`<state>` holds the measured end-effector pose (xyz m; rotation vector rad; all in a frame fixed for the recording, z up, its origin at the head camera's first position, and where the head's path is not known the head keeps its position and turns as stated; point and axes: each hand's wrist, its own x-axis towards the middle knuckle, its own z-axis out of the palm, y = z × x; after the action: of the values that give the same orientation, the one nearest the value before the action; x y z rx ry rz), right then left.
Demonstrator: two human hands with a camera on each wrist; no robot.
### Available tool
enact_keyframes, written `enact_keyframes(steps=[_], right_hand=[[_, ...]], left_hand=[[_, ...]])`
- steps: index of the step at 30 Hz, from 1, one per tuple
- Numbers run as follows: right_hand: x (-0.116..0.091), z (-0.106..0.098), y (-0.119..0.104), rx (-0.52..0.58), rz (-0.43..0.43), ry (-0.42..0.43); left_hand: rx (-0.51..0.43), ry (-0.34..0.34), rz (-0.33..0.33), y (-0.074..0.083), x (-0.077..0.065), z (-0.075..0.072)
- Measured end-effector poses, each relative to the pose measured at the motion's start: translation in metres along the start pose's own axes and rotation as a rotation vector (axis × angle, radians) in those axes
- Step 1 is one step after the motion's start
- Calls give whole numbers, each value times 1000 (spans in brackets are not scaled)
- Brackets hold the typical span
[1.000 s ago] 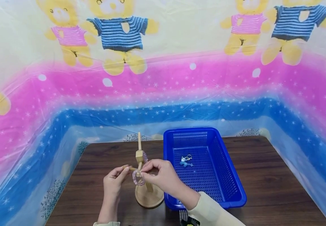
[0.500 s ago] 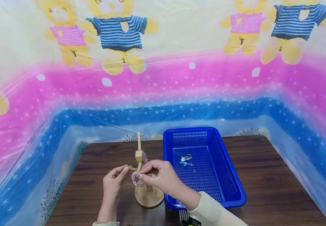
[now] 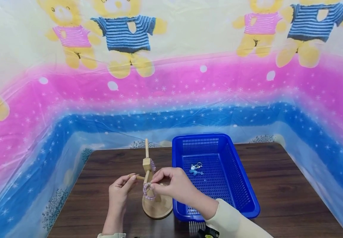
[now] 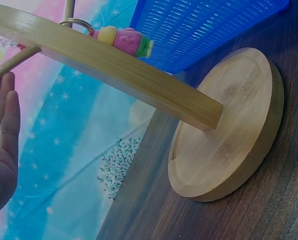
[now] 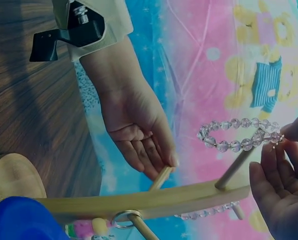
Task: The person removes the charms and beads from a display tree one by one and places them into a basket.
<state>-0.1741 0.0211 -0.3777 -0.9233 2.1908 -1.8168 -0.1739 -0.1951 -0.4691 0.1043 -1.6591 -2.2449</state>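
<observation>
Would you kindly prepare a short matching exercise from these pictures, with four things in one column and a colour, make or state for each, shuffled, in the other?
Things:
1. Left hand
2. Right hand
3. Basket
4. Stand

Descriptions:
A. Blue, with openwork walls
B. Pinching a bracelet
C. Wooden, with a round base
D. Pinching a peg

Right pairs: 1-D, 2-B, 3-A, 4-C
</observation>
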Motion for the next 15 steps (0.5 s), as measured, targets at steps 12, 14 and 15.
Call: enact_keyframes(steps=[12, 14, 15], right_hand=[[-2, -31, 3, 0, 44, -23], [-2, -37, 6, -24, 52, -14], [-3, -40, 7, -39, 57, -10]], left_hand=[[-9, -3, -5, 0, 0, 0], [-10, -5, -3, 0, 1, 0], [-13, -6, 1, 0, 1, 0]])
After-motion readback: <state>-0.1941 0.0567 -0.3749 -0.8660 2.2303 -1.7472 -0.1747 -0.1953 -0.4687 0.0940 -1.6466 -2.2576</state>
